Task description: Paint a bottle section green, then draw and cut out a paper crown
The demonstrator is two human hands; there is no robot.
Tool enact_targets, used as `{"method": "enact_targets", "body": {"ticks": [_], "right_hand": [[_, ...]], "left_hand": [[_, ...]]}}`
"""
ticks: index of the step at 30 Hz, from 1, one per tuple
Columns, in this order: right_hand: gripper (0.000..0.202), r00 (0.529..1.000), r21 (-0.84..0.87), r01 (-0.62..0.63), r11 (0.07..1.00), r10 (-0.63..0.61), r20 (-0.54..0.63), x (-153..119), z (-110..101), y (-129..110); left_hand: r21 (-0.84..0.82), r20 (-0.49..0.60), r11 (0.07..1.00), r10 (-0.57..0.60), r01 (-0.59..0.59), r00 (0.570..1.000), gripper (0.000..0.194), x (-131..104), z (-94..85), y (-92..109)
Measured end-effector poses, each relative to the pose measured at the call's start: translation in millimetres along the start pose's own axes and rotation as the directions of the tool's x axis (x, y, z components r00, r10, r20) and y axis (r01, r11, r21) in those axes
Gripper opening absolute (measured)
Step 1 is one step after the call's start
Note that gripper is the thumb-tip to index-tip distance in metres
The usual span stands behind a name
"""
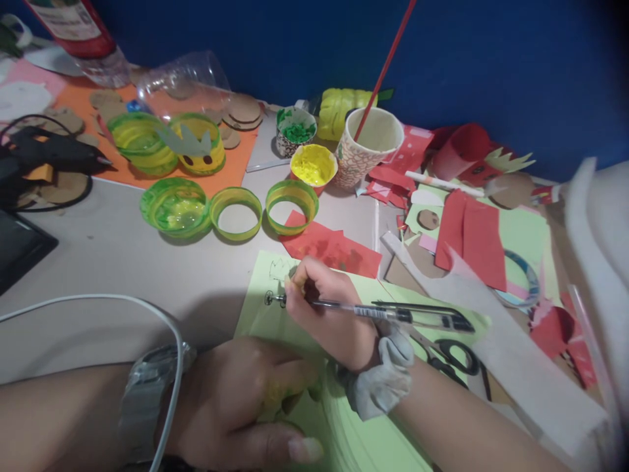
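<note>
A light green paper (260, 321) lies in front of me, with a small crown outline and a round doodle near its upper left edge. My right hand (327, 305) grips a clear-barrelled black pen (344, 307), its tip beside the round doodle. Lower down, my left hand (246, 400) rests on the paper's lower left part, thumb apart from the bent fingers, nothing seen in it; yellow paint marks a finger. Just above the paper are a red paper piece (344, 252) and two green-yellow rings, one at the left (236, 237) and one at the right (291, 231).
Paint cups (314, 167), a tall paper cup (366, 154) with a red stick and painted bottle pieces (174, 213) stand behind. Scissors (457, 357) and paper scraps (472, 236) lie right. A glue gun (54, 151) is left; a white cable (171, 328) crosses my left wrist.
</note>
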State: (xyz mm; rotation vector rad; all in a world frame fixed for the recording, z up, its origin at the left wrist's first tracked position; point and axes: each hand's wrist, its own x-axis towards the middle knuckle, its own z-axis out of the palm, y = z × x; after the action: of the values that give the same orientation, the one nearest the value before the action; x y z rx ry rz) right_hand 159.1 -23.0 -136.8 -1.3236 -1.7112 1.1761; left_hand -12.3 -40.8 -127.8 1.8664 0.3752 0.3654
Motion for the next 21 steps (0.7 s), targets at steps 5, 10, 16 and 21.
{"method": "enact_targets", "body": {"ticks": [5,10,16,21], "right_hand": [[0.022,1.0,0.014,0.002,1.0,-0.002,0.005,-0.2,0.2,1.1],[0.022,1.0,0.01,0.007,1.0,-0.007,0.012,-0.1,-0.3,1.1],[0.023,1.0,-0.005,0.002,1.0,-0.002,0.001,-0.5,0.4,1.3],[0.023,1.0,0.013,-0.021,1.0,0.021,-0.003,-1.1,1.4,2.7]], "left_hand": [[0.006,0.002,1.0,-0.029,0.029,1.0,0.035,-1.9,1.2,0.8],[0.018,0.011,0.999,-0.034,0.033,0.999,0.034,-1.5,0.7,2.0],[-0.034,0.002,0.998,-0.048,0.048,0.999,0.036,1.0,-0.7,3.2],[-0.069,0.017,0.995,-0.073,0.074,0.997,0.035,1.9,-0.1,3.7]]}}
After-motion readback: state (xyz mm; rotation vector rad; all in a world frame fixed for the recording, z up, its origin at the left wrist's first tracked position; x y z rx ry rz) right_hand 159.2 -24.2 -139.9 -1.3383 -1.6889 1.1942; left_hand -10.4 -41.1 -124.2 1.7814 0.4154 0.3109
